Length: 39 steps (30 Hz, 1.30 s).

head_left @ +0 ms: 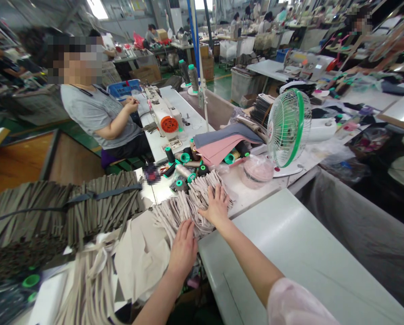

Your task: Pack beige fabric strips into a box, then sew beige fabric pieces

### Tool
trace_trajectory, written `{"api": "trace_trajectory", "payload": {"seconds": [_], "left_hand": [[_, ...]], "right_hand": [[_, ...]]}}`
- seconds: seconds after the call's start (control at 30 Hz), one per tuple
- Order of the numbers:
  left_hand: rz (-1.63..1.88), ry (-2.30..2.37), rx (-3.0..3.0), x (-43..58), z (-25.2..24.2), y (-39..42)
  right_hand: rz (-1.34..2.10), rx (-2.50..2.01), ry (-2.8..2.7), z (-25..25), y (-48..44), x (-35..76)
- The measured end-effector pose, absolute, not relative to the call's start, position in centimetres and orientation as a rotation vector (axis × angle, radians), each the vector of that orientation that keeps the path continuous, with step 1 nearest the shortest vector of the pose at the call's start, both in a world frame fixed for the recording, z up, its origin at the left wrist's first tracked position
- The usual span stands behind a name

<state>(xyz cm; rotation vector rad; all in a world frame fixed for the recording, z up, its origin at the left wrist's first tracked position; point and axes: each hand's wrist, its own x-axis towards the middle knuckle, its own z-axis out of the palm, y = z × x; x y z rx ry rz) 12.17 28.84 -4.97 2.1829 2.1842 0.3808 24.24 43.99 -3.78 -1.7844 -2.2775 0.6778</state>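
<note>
A fanned stack of pale beige fabric strips (pixel 191 198) lies on the white table edge in front of me. My right hand (pixel 217 205) rests flat on top of this stack, fingers spread. My left hand (pixel 183 248) presses flat against the near end of the same stack, fingers stretched out. Neither hand grips anything.
Bundles of grey-brown strips (pixel 62 207) lie to the left. Thread cones (pixel 183 174), folded pink and grey cloth (pixel 222 142), a green-rimmed fan (pixel 288 128) and a sewing machine (pixel 163 115) stand behind. A person in a grey shirt (pixel 96 115) sits at the left. A grey table top (pixel 290 253) lies right.
</note>
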Motion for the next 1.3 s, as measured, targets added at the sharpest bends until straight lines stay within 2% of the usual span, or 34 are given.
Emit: {"api": "trace_trajectory", "payload": {"seconds": [0.2, 0.47, 0.83, 1.1, 1.3], "left_hand": [[0.408, 2.183, 2.162, 11.8, -4.8, 28.1], [0.448, 2.357, 2.111, 13.2, -5.9, 27.4], [0.196, 2.308, 1.957, 15.5, -5.2, 27.4], [0.381, 2.24, 1.962, 13.6, -3.9, 26.6], [0.487, 2.365, 1.978, 12.9, -3.4, 24.7]], "right_hand": [[0.708, -1.544, -2.352, -3.1, 41.5, 23.1], [0.711, -1.559, -2.334, -3.6, 41.4, 23.0], [0.736, -1.576, -2.341, -2.9, 40.7, 21.4], [0.695, -1.649, -2.387, -2.5, 40.9, 20.1], [0.596, -1.494, -2.396, -2.6, 39.5, 18.8]]}}
